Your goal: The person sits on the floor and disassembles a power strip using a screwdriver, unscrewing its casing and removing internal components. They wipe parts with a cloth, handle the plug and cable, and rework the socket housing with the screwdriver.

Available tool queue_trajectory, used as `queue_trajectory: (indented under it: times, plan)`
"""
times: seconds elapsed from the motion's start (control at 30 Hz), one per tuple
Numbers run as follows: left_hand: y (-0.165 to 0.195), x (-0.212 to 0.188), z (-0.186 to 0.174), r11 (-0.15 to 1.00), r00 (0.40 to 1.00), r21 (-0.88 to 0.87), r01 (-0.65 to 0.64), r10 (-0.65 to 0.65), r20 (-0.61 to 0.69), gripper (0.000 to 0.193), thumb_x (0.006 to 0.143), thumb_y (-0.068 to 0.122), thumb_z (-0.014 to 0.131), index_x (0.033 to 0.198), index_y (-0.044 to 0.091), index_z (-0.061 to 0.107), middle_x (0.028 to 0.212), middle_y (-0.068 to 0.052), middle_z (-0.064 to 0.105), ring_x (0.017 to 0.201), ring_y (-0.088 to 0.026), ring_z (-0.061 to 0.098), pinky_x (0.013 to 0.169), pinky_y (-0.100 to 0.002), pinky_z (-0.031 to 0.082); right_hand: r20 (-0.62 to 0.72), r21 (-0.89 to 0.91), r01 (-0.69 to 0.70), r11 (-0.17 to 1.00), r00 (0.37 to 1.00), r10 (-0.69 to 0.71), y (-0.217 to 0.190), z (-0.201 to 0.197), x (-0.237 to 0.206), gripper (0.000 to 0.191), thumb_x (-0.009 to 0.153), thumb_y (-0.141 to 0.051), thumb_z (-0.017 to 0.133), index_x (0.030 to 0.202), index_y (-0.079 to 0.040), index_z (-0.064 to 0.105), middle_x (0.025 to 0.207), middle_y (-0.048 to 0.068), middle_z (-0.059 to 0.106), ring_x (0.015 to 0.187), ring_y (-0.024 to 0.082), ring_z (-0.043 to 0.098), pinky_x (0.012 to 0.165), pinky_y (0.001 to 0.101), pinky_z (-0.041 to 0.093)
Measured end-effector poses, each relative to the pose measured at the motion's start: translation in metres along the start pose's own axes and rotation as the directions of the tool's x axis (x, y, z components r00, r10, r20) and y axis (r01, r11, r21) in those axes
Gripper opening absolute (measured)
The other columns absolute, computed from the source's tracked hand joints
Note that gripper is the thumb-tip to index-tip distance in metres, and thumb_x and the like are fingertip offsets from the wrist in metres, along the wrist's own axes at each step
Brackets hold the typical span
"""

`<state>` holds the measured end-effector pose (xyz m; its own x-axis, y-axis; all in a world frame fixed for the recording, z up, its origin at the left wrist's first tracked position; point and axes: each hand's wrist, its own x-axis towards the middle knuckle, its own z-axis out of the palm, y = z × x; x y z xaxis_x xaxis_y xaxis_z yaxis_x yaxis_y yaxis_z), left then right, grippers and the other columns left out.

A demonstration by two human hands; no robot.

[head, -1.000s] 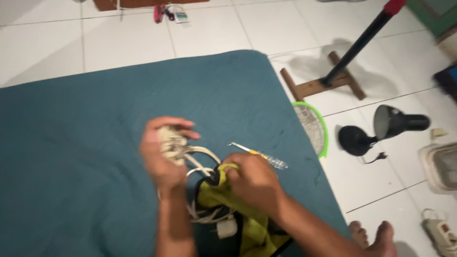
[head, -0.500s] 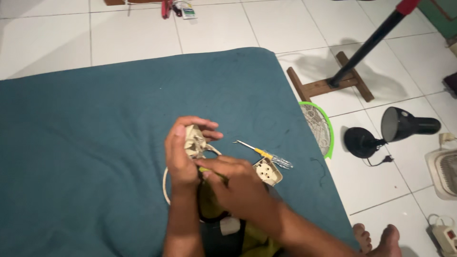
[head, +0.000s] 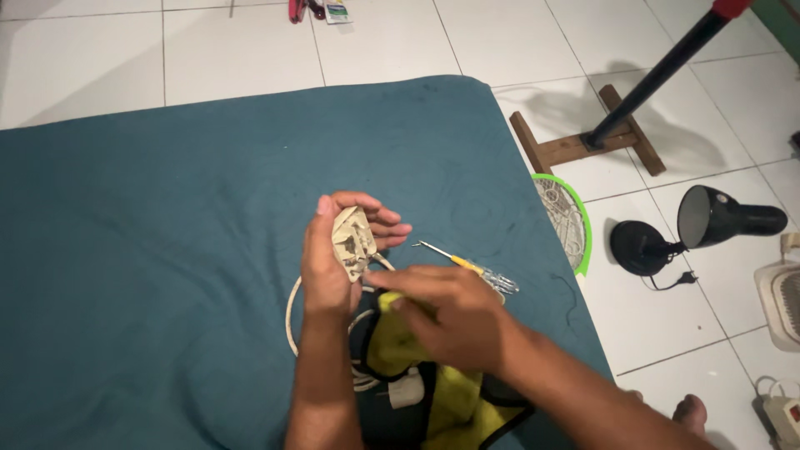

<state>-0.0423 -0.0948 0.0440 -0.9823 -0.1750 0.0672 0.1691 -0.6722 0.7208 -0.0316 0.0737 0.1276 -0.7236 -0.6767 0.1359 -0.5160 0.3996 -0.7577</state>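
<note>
A teal mattress point(head: 167, 250) covers the tiled floor. On it lies a yellow-and-black cloth point(head: 433, 392), pinched by the right hand point(head: 454, 312). The left hand point(head: 337, 250) grips 1 opened beige socket housing point(head: 353, 242), raised above its white cable point(head: 293, 321). A screwdriver point(head: 467, 267) lies just beside.

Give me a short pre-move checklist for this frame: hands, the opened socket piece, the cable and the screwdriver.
1. Left hand grips the opened beige socket piece: ok.
2. Socket's inner side faces the camera: ok; its contacts are too small to judge.
3. Right hand rests on the yellow cloth; whether it pinches it: cannot tell.
4. Screwdriver lies free on the teal mattress, beside the right hand: ok.
5. White cable loops under the left wrist; whether it joins the socket: cannot tell.
</note>
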Motion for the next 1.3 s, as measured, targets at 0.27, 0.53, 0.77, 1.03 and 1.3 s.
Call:
queue_trajectory:
  times: [0.27,0.53,0.77,1.03,1.3]
  plan:
    - [-0.008,0.000,-0.003,0.967,0.990,0.212,-0.139,0.142,0.002,0.045,0.108,0.034,0.038,0.112,-0.005,0.061,0.099,-0.021,0.069,0.088,-0.031,0.073,0.082,-0.042,0.062,0.130,0.009,-0.236,0.972,0.964,0.233,-0.015,0.012,0.003,0.051,0.084,-0.008,0.062,0.135,-0.011,0.065,0.082,0.021,0.072,0.074,0.037,0.071,0.069,0.0447,0.055]
    - [-0.008,0.000,-0.006,0.964,0.985,0.203,-0.173,0.173,0.019,0.049,0.108,0.041,0.037,0.115,-0.001,0.060,0.101,-0.019,0.069,0.086,-0.030,0.071,0.081,-0.043,0.059,-0.079,-0.050,-0.240,0.969,0.969,0.236,0.008,0.013,-0.003,0.019,0.088,-0.011,0.067,0.105,-0.003,0.069,0.081,0.014,0.073,0.076,0.032,0.072,0.070,0.0432,0.056]
    - [0.003,0.000,-0.010,0.892,0.997,-0.452,-0.015,-0.020,-0.075,0.067,0.107,0.062,0.030,0.113,0.003,0.062,0.098,-0.018,0.069,0.098,-0.039,0.069,0.100,-0.063,0.053,-0.217,0.732,-0.291,0.616,0.758,0.616,0.033,0.011,-0.005,0.018,0.090,-0.010,0.073,0.104,0.001,0.073,0.083,0.006,0.075,0.073,0.018,0.067,0.064,0.0336,0.054]
    - [-0.016,0.003,-0.011,0.867,0.988,-0.488,-0.097,0.027,-0.149,0.056,0.110,0.054,0.033,0.105,0.005,0.061,0.087,-0.015,0.063,0.091,-0.037,0.066,0.111,-0.063,0.046,-0.461,0.259,-0.116,0.959,0.857,0.228,0.003,0.065,0.017,0.013,0.085,-0.006,0.076,0.095,-0.001,0.071,0.086,0.005,0.072,0.077,0.016,0.072,0.070,0.0288,0.056]
    - [-0.004,0.005,-0.015,0.848,0.989,-0.512,-0.141,0.094,-0.118,0.052,0.112,0.047,0.030,0.097,0.004,0.057,0.083,-0.015,0.060,0.082,-0.036,0.064,0.111,-0.065,0.045,-0.083,0.518,-0.341,0.784,0.892,0.443,0.021,0.061,0.004,0.013,0.085,-0.005,0.074,0.083,-0.004,0.061,0.072,-0.003,0.057,0.068,0.003,0.052,0.058,0.0238,0.044]
